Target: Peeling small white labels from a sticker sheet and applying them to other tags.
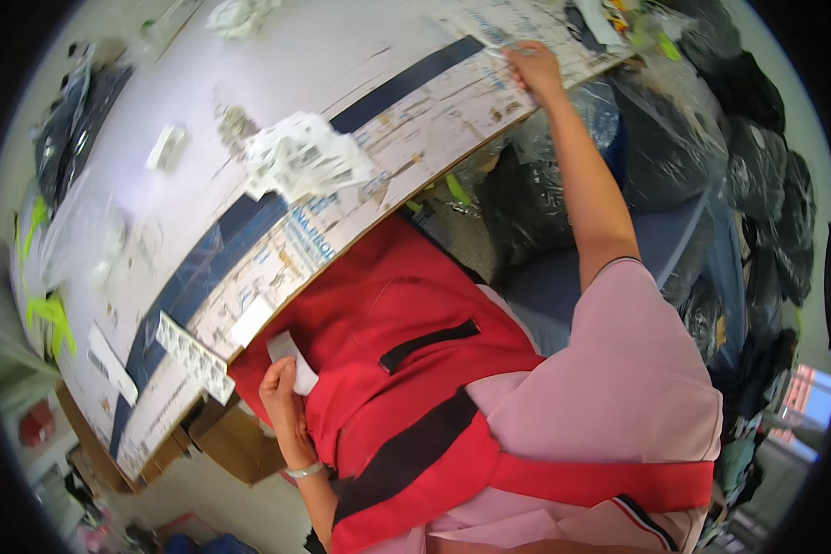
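Note:
My left hand point(284, 397) is closed on a small white and grey slip point(293, 362), held in front of my red apron by the table's near edge. Far to the right, my outstretched right hand point(533, 69) pinches something thin and whitish point(495, 51) just above the table, near the end of a dark blue strip point(411, 83). What exactly it is cannot be made out. A crumpled heap of white printed labels point(307, 159) lies across the dark strip. Nearer my left hand, a printed label strip point(194, 355) hangs over the table edge.
The worn white table point(369, 46) slants across the view. On it lie a clear plastic bag point(88, 235), a small white block point(166, 146) and a white tag point(111, 365). Filled dark plastic bags point(669, 129) crowd the right side. Below the table stands a cardboard box point(240, 443).

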